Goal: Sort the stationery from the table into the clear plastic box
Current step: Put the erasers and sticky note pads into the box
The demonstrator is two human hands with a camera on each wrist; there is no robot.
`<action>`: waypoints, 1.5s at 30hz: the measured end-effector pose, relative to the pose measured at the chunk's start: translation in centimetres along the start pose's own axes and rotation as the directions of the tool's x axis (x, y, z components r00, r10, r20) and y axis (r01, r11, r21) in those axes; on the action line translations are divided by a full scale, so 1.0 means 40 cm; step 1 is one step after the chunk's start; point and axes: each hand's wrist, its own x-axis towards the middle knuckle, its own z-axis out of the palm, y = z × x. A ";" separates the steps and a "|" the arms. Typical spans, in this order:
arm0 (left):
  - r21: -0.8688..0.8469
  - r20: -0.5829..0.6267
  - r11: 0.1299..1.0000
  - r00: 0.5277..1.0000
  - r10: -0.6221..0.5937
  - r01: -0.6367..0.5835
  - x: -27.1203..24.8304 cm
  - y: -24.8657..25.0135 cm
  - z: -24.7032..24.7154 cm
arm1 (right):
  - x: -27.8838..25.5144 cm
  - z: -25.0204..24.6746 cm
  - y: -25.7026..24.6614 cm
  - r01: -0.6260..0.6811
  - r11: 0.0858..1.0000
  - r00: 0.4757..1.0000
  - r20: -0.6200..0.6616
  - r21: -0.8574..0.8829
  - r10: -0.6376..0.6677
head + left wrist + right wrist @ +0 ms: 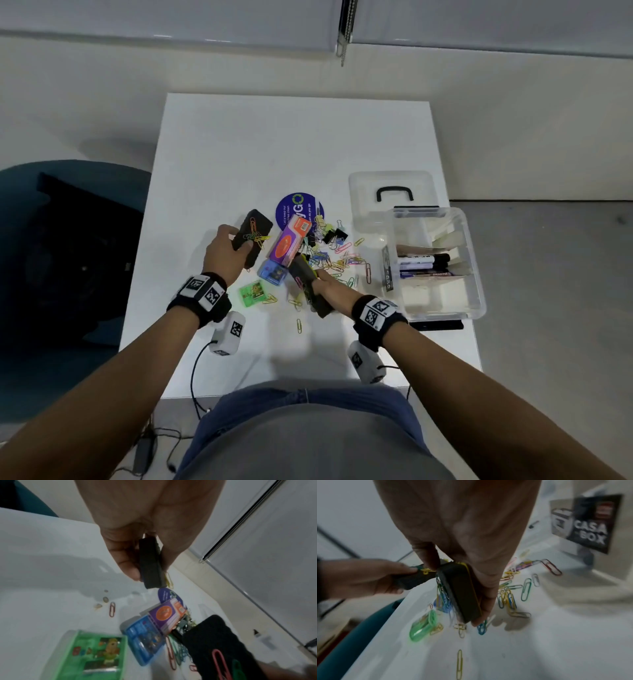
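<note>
My left hand (236, 245) grips a black block (252, 233) with coloured paper clips clinging to it, held above the table's (274, 137) left-middle; the left wrist view shows the same block (150, 563) edge-on between thumb and fingers. Another black block (308, 286), also hung with clips, is gripped by my right hand (323, 282) just above the scattered paper clips (339, 262); this block (460, 592) fills the right wrist view. The clear plastic box (478, 294) stands open at the right with markers (424, 263) inside.
A purple-orange carton (289, 245), a blue case (272, 272) and a green case (252, 293) lie between my hands. Binder clips (334, 234) and a round purple sticker (298, 205) sit behind them. The box's lid (390, 192) lies behind the box. A dark chair (68, 257) stands left.
</note>
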 end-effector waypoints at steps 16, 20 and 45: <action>-0.300 0.399 0.949 0.891 0.218 -0.097 -0.130 0.028 0.107 | -0.016 -0.044 -0.019 0.186 0.751 0.939 -0.340 0.633 0.055; -0.165 0.439 0.974 0.873 0.211 -0.153 -0.151 0.061 0.129 | -0.021 -0.046 -0.007 0.202 0.730 0.902 -0.414 0.653 0.122; 0.056 0.361 0.982 0.920 0.151 -0.183 -0.151 0.052 0.211 | -0.005 -0.046 0.070 0.223 0.833 0.818 -0.562 0.506 0.122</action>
